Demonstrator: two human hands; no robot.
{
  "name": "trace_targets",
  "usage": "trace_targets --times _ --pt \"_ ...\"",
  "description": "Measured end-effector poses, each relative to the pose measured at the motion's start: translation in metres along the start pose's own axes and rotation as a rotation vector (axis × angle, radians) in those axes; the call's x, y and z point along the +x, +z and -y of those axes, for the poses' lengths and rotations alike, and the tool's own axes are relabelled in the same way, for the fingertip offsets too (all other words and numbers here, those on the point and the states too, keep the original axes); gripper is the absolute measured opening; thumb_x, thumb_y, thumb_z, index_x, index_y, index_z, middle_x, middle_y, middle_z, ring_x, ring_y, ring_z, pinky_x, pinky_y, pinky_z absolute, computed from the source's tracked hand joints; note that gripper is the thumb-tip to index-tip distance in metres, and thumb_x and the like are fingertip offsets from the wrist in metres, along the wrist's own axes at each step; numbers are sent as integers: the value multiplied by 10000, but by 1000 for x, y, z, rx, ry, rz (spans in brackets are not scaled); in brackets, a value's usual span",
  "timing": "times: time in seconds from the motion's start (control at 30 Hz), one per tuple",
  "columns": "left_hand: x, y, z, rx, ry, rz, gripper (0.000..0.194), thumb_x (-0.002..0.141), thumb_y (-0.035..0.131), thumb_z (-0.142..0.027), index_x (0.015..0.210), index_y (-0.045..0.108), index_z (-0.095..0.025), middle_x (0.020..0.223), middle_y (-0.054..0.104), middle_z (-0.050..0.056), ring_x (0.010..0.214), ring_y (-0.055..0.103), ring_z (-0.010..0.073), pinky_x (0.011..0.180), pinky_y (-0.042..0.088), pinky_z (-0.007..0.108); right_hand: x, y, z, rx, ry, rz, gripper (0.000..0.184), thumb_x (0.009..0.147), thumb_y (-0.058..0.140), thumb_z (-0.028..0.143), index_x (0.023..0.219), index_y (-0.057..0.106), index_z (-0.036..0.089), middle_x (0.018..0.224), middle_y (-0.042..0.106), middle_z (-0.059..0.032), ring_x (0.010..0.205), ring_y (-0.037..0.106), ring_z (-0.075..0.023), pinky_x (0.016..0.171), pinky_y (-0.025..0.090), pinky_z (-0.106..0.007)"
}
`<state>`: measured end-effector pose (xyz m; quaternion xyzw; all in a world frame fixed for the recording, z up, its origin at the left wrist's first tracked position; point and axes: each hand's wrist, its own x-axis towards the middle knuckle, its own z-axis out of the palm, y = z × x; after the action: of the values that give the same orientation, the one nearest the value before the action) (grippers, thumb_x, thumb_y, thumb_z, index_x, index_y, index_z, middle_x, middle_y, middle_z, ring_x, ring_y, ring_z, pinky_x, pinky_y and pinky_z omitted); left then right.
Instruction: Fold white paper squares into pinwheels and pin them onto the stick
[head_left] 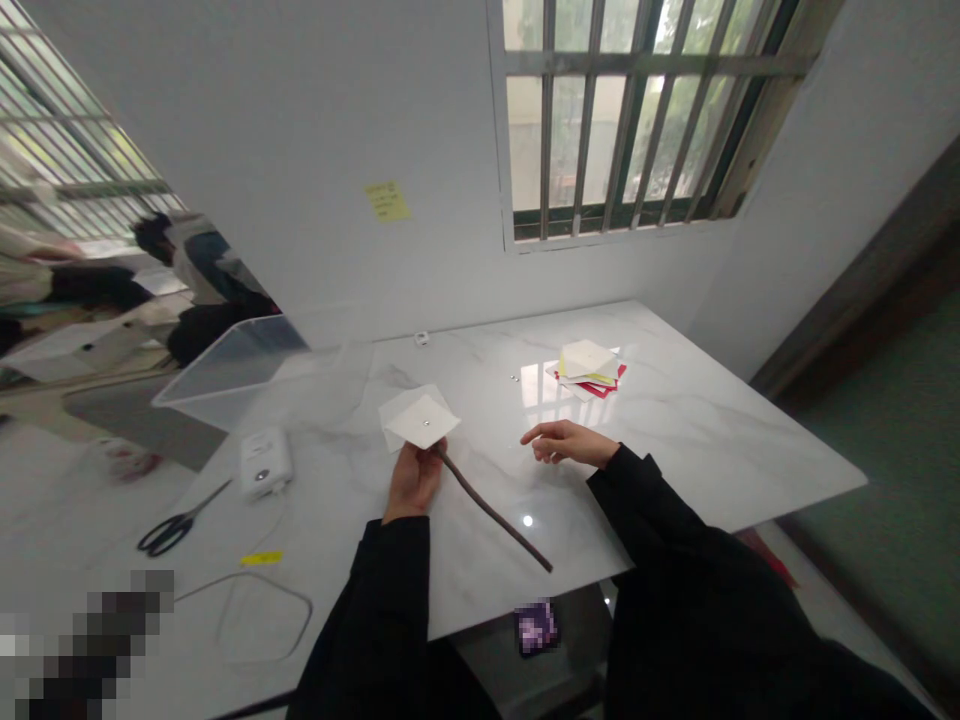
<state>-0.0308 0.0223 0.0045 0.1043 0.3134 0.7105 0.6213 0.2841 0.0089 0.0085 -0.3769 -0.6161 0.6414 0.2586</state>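
Note:
My left hand (pixel 412 482) grips a thin dark stick (pixel 496 516) near its top end. A folded white paper pinwheel (pixel 418 419) is pinned to that end by a small metal pin. The stick slants down to the right, over the white marble table (pixel 675 440). My right hand (pixel 564 442) hovers just right of the pinwheel with its fingers loosely apart, pointing left and holding nothing. Both arms wear black sleeves.
A stack of coloured paper squares (pixel 590 368) lies at the table's far side. On the left are a clear plastic bin (pixel 225 375), a small white device (pixel 262 462) with a cable, black scissors (pixel 176 524) and a yellow strip (pixel 261 558). Other people sit far left.

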Motion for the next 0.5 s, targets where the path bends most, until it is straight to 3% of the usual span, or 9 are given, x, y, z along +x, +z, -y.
trace_targets --times 0.23,0.37,0.5 --pt "-15 5 33 229 -114 191 361 897 676 -88 1244 695 -184 1013 786 59 818 733 174 697 575 248 63 42 -1 482 2 -94 513 851 776 490 1243 647 187 1031 694 -63 810 670 -130 754 566 -263" --pt "-22 6 37 281 -137 301 435 848 747 -121 1279 692 -150 1125 778 108 981 735 245 871 568 320 89 68 -5 549 -100 -104 488 743 861 461 1106 703 177 1046 726 -61 889 682 -163 820 567 -287" --pt "-26 8 40 335 -139 342 430 801 801 -147 1224 724 -126 1113 781 134 1038 729 281 957 548 365 91 74 -12 578 -157 -138 452 674 897 444 975 720 156 997 750 -59 915 684 -180 859 550 -307"
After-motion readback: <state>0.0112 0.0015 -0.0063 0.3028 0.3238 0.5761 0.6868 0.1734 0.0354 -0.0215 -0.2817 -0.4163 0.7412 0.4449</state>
